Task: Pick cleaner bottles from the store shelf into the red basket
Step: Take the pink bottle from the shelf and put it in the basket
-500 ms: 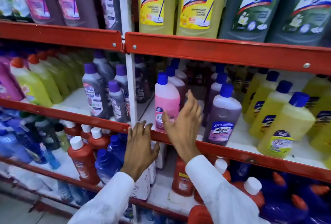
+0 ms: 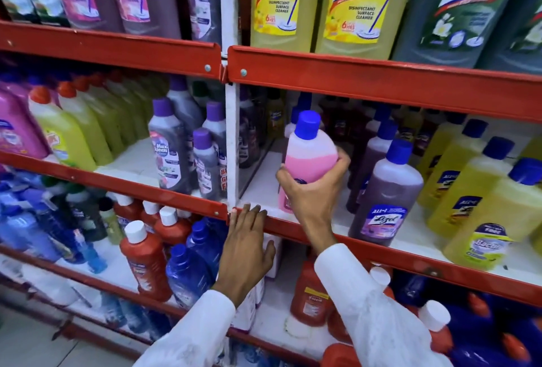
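Fingers [image 2: 341, 161] of right hand [image 2: 311, 190] wrapped round pink bottle [image 2: 311, 158], low on middle shelf [image 2: 264, 187]. Left hand [image 2: 246, 249] flat, empty, on shelf rail [image 2: 366, 245]. Lift straight, clear the purple bottle [image 2: 387, 190] beside; basket not in view.

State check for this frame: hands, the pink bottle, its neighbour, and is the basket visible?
Right hand: shut on pink bottle.
Pink bottle: capped, gripped, tilted left, at shelf front.
Left hand: open, fingertips resting on red shelf edge.
Purple Lizol bottle: capped, upright, on shelf.
Red basket: not in view.
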A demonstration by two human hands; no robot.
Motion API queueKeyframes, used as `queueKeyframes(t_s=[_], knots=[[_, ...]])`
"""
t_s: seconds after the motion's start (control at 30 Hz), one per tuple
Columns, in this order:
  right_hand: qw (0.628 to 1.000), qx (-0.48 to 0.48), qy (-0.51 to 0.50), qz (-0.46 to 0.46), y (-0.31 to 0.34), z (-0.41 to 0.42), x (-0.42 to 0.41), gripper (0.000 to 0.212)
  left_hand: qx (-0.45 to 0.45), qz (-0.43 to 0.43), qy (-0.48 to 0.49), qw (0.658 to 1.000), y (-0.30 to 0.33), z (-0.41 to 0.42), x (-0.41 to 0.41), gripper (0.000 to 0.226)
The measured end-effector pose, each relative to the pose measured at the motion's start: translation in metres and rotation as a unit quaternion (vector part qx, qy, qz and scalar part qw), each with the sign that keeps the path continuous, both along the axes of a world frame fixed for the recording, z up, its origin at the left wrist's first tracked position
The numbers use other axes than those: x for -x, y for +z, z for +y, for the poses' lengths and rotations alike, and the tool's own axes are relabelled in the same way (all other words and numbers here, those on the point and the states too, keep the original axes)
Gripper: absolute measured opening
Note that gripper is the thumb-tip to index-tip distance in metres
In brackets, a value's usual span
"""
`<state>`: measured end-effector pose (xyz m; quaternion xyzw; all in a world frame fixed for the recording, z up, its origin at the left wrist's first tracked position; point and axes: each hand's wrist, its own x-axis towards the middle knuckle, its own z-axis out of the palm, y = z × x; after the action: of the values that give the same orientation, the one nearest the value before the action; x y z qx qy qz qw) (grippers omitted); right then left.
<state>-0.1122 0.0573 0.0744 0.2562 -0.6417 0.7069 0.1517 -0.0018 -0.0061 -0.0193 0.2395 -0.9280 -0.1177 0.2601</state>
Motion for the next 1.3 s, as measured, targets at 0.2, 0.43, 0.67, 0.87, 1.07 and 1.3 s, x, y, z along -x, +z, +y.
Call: queueKeyframes(t_s=[0.2,0.43,0.67,0.87,1.07,1.3], knots=[[0.875,0.228,0.418,-0.088,0.048,0.057,0.01,0.07,-0.051,0.033,-0.04,0.997,0.0,0.012,0.011,0.062],[0.642,0.229,0.719,-0.139,0.085,0.096,-0.002,0.078,-0.072,0.025,-0.054,0.996,0.0,0.016,0.023,0.051],[0.663,0.227,0.698,-0.151,0.084,0.107,0.008,0.08,-0.085,0.038,-0.038,0.995,-0.001,0.014,0.025,0.053],[0.874,0.151,0.443,-0.134,0.08,0.113,0.008,0.069,-0.08,0.05,-0.037,0.995,-0.006,0.012,0.027,0.056],[0.983,0.065,0.174,-0.005,0.079,0.114,-0.005,0.082,-0.074,0.043,-0.028,0.996,-0.004,0.016,0.026,0.058],[0.986,0.007,0.167,0.01,0.055,0.151,-0.005,0.089,-0.081,-0.022,-0.077,0.994,0.028,0.039,0.013,0.088]])
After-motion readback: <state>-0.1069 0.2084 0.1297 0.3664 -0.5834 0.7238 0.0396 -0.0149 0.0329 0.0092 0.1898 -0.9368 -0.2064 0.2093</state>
